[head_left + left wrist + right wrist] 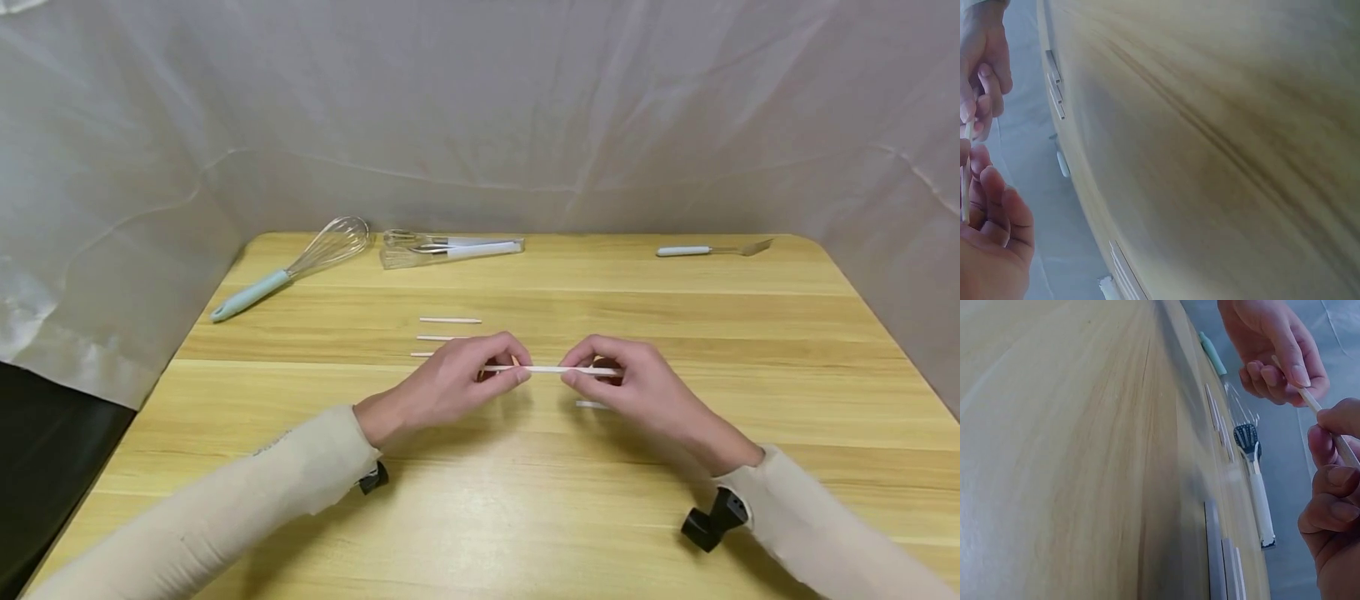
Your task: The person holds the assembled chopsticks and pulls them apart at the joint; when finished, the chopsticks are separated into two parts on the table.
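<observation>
Over the middle of the table, both hands hold one thin, pale stick level between them. My left hand pinches it toward its left part between thumb and fingertips. The right hand pinches it in the same way a short gap further right. In the right wrist view the stick runs from one hand to the other, and the other fingers are curled loosely. Several similar sticks lie in rows beyond the left hand, partly hidden by it. Another stick shows from under the right hand.
A whisk with a pale blue handle lies at the back left. Beside it is a clear package with white-handled utensils. At the back right lies a white-handled tool with a metal end. A grey curtain surrounds the wooden table.
</observation>
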